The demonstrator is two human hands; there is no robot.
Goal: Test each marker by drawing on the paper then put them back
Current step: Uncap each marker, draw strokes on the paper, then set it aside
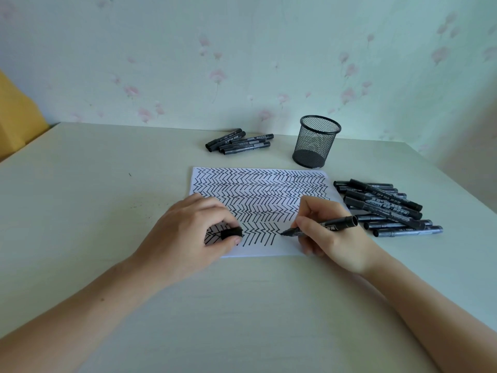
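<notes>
A white sheet of paper (289,250) lies mid-table, almost filled with rows of black zigzag strokes. My right hand (326,232) grips an uncapped black marker (340,223), its tip touching the paper at the end of the lowest row. My left hand (188,232) rests on the paper's lower left part and pinches the black marker cap (231,232) between thumb and fingers. A pile of several black markers (387,207) lies right of the paper. A smaller group of black markers (239,142) lies behind the paper.
A black mesh pen cup (317,142) stands upright behind the paper's right corner. The pale table (107,211) ends against a flowered wall. A yellow object (16,117) sits beyond the table's left edge.
</notes>
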